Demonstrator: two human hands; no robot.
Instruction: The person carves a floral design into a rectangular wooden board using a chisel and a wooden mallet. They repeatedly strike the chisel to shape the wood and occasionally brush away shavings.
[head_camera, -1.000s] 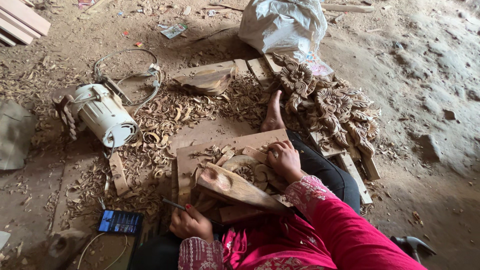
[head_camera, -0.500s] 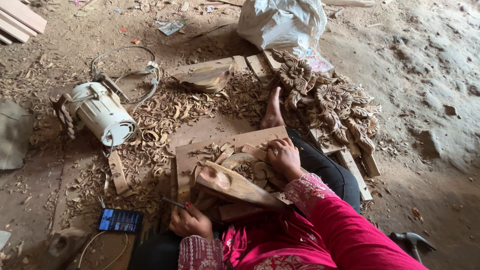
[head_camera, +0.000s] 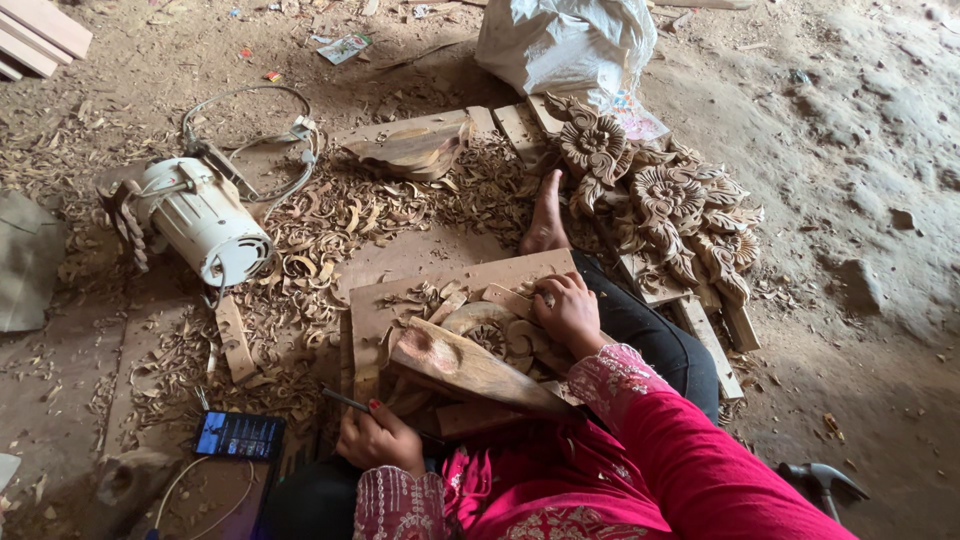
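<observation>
Comparing with the view a second ago, I see almost nothing shifted: my right hand (head_camera: 568, 312) stays pressed on the carved wooden piece (head_camera: 480, 325) and my left hand (head_camera: 378, 438) keeps its hold near my lap, so the work reads as a pause or a very slow stroke, not a change of step. The right hand's grip is narrow, fingers curled down onto the carved piece, which lies on a flat wooden board (head_camera: 430, 290) on the floor just in front of my legs. A wooden mallet-like block (head_camera: 470, 368) lies across the board's near edge, between my two hands. The left hand's grip is closed around a thin dark chisel (head_camera: 345, 402), whose shaft points out to the left. My bare foot (head_camera: 546, 215) rests beyond the board, touching the wood shavings (head_camera: 330, 215) heaped there. The only container I can make out is a white plastic sack (head_camera: 565, 45) at the top, bulging and gathered shut; I cannot tell what is in it. Beside it lie finished floral carvings (head_camera: 660, 200) in a row. To the left sit a white electric motor (head_camera: 200, 220) with its cable, and a phone (head_camera: 238, 436) with a lit screen near my left hand.
</observation>
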